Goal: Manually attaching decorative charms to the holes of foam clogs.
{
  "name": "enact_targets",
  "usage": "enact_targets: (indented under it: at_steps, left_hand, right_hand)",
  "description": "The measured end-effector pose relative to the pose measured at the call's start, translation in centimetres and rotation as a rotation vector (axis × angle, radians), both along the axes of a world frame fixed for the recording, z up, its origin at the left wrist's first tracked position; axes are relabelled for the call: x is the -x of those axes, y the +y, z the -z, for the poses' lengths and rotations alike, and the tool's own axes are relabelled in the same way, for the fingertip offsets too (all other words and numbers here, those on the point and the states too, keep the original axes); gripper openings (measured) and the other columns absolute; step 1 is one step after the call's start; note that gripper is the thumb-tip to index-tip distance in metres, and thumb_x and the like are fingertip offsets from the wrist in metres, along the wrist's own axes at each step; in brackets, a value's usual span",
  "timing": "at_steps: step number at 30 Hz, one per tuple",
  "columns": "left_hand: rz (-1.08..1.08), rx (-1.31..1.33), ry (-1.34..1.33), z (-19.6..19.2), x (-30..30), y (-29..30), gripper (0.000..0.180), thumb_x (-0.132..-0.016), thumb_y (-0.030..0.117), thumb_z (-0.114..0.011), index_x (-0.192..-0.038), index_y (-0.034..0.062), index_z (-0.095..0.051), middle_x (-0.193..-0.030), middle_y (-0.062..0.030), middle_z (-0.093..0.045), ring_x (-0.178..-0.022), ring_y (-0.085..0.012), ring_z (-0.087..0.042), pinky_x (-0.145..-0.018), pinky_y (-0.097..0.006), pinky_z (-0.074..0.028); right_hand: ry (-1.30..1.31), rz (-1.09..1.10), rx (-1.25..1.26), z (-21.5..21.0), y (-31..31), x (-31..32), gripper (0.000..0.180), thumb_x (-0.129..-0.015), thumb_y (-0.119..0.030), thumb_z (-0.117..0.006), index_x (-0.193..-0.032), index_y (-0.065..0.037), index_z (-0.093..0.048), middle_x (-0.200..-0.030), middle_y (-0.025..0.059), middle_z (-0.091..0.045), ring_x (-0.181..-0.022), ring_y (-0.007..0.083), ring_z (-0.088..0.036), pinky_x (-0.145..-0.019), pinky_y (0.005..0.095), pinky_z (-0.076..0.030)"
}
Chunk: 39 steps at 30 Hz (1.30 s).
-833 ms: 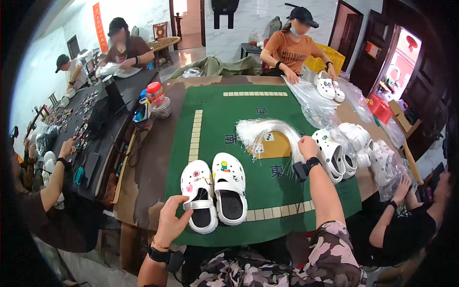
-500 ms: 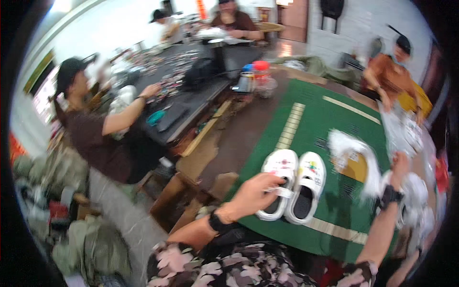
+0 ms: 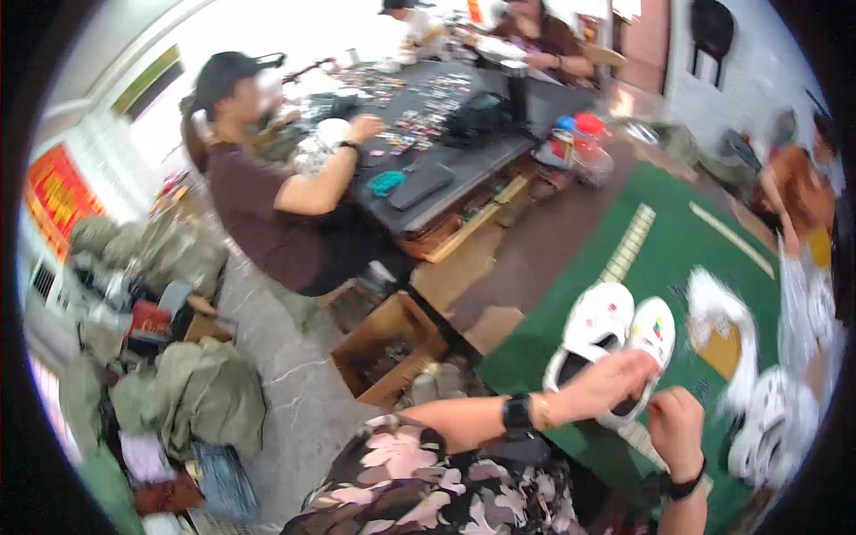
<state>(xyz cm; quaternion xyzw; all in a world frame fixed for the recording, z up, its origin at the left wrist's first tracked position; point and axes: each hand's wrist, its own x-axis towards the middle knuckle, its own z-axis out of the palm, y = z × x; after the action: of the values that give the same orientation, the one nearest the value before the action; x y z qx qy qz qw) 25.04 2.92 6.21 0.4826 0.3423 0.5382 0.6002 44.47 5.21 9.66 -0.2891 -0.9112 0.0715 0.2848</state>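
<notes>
Two white clogs lie side by side on a green mat, toes pointing away from me. Small coloured charms dot the left clog (image 3: 599, 308) and the right clog (image 3: 654, 328). My left hand (image 3: 611, 385) reaches across the heel of the left one, its fingers closed at the strap area of the right one and hiding that part. Just to the right, my right hand (image 3: 675, 430) hovers over the mat with curled fingers. Whatever its fingertips may hold is hidden.
The green mat (image 3: 571, 259) also bears a bundle of white strands (image 3: 713, 303) and more white clogs (image 3: 760, 437) at right. Jars with red lids (image 3: 590, 134) stand beyond. A person (image 3: 276, 178) sits left at a dark table (image 3: 419, 209); an open cardboard box (image 3: 388, 348) stands below.
My view has swung left, so the scene sits further right. My left hand went from the left clog's strap to the right clog. My right hand came in from the far right beside it.
</notes>
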Motion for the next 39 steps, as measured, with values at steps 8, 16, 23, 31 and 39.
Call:
enact_targets:
  at_steps: [8,16,23,31,39]
  left_hand:
    - [-0.487,0.160,0.186,-2.8,8.9,-4.6,0.022,-0.099,0.014,-0.048,-0.094,-0.0010,-0.063,-0.068,0.0018,-0.050,-0.053,-0.0036,-0.039,-0.046,-0.020,-0.027]
    - [-0.009,0.268,0.708,1.7,9.9,-9.0,0.027,-0.095,0.020,-0.055,-0.083,-0.0008,-0.068,-0.062,0.0006,-0.059,-0.056,-0.0055,-0.050,-0.051,-0.023,-0.040]
    - [0.025,0.471,0.659,1.4,8.8,-3.1,0.030,-0.093,0.027,-0.058,-0.081,0.0016,-0.069,-0.060,0.0013,-0.058,-0.050,-0.0048,-0.047,-0.045,-0.021,-0.037]
    - [-0.115,0.417,0.616,2.1,9.0,-1.1,0.029,-0.093,0.025,-0.060,-0.081,0.0000,-0.069,-0.060,-0.0002,-0.059,-0.048,-0.0046,-0.046,-0.042,-0.021,-0.034]
    - [-0.238,0.421,0.495,2.8,9.3,-1.8,0.026,-0.093,0.023,-0.061,-0.084,-0.0010,-0.068,-0.064,-0.0014,-0.061,-0.048,-0.0058,-0.051,-0.043,-0.021,-0.041]
  right_hand:
    - [-0.058,-0.111,0.030,3.2,-2.1,0.0,0.011,-0.070,-0.007,-0.066,-0.073,-0.009,-0.056,-0.069,0.0048,-0.052,-0.066,0.0236,-0.057,-0.060,0.0359,-0.047]
    - [-0.135,-0.164,0.087,5.0,-4.7,0.0,0.013,-0.071,-0.011,-0.066,-0.071,-0.010,-0.053,-0.067,0.0037,-0.049,-0.066,0.0217,-0.057,-0.058,0.0345,-0.046]
    - [-0.111,-0.182,-0.040,4.2,-3.0,2.5,0.010,-0.068,-0.011,-0.062,-0.070,-0.010,-0.052,-0.066,0.0035,-0.049,-0.062,0.0211,-0.054,-0.054,0.0337,-0.044]
    - [-0.100,-0.148,-0.083,4.0,-6.3,3.9,0.010,-0.067,-0.013,-0.060,-0.070,-0.010,-0.051,-0.062,0.0019,-0.045,-0.060,0.0175,-0.051,-0.054,0.0305,-0.040]
    - [-0.066,-0.009,-0.156,4.9,-3.9,3.6,0.012,-0.068,-0.010,-0.063,-0.069,-0.010,-0.051,-0.065,0.0026,-0.046,-0.061,0.0187,-0.051,-0.054,0.0325,-0.040]
